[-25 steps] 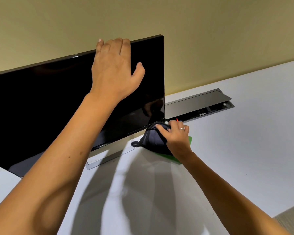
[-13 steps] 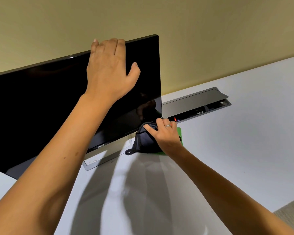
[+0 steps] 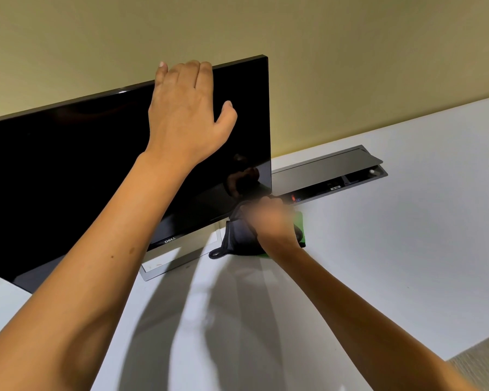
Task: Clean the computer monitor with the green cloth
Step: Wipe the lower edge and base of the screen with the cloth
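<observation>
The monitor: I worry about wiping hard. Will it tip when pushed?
Probably somewhat: the monitor is a thin, tall panel on a small flat base. The left hand grips its top edge, likely bracing it. The glossy screen probably smudges easily.

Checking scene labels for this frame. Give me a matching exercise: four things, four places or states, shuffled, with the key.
Things:
1. left hand
2. right hand
3. monitor
4. cable hatch

Places or states:
A. lid open, set into the desk by the wall
B. on the dark and green cloth at the screen's lower right corner, motion-blurred
C. fingers hooked over the screen's top edge
D. screen black

Pairs: 1-C, 2-B, 3-D, 4-A
</observation>
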A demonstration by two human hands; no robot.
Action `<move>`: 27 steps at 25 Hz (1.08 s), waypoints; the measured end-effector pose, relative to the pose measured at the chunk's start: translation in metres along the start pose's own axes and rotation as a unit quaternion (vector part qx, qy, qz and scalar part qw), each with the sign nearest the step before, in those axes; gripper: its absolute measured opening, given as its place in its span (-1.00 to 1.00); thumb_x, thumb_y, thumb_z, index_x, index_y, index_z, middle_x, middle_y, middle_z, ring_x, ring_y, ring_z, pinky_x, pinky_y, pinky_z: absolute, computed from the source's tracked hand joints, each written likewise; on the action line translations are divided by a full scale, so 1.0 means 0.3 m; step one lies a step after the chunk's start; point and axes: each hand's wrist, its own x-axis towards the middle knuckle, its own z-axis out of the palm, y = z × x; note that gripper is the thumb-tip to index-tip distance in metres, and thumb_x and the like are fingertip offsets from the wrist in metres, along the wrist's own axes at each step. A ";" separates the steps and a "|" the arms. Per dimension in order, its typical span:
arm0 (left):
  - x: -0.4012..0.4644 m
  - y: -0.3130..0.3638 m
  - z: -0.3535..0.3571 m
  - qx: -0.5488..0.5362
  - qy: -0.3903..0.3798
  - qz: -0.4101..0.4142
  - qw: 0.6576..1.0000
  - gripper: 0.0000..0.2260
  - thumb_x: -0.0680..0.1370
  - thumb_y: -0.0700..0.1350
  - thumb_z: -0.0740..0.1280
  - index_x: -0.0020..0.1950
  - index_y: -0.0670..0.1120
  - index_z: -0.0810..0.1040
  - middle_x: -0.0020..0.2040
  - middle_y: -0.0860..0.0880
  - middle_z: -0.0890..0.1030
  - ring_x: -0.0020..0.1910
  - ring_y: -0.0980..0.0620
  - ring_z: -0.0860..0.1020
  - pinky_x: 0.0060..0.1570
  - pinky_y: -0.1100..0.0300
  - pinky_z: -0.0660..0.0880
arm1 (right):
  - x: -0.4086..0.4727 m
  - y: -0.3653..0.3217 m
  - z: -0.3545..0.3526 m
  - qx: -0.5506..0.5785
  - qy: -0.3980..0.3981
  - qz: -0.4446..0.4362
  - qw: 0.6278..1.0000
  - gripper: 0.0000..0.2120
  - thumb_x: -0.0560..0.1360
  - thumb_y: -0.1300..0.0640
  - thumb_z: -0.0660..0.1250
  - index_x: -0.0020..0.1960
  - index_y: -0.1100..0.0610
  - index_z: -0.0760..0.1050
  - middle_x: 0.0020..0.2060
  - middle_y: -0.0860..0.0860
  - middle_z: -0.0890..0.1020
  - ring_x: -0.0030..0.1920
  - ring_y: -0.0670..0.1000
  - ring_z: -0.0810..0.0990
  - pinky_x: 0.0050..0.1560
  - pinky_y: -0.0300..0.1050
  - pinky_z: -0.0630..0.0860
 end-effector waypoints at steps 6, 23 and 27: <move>-0.001 0.003 -0.002 0.000 0.001 0.003 1.000 -0.45 0.52 0.08 0.10 0.37 -0.25 0.34 0.29 -0.21 0.45 0.29 -0.20 0.38 0.44 -0.10 0.01 | 0.014 0.016 -0.011 -0.038 -0.056 0.031 0.997 -0.63 0.44 0.37 0.22 0.12 0.02 0.56 -0.22 0.12 0.49 -0.25 0.13 0.44 -0.27 -0.05 0.34; -0.024 -0.011 0.019 0.065 -0.013 0.021 0.998 -0.39 0.55 0.05 0.09 0.50 -0.27 0.12 0.49 -0.26 0.21 0.50 -0.21 0.10 0.46 -0.12 -0.05 | 0.030 -0.066 -0.053 -0.028 -0.131 0.073 0.988 -0.73 0.49 0.29 0.32 0.07 -0.04 0.56 -0.28 0.06 0.47 -0.31 0.08 0.37 -0.32 -0.09 0.23; -0.025 -0.020 0.020 0.075 -0.022 0.026 0.997 -0.38 0.58 0.05 0.09 0.53 -0.24 0.02 0.54 -0.22 0.05 0.53 -0.17 -0.01 0.45 -0.14 -0.13 | 0.048 0.044 -0.085 -0.055 -0.341 0.153 0.926 -0.42 0.49 0.17 0.36 0.42 -0.15 0.26 0.08 0.12 0.42 0.04 0.14 0.41 -0.06 -0.02 0.38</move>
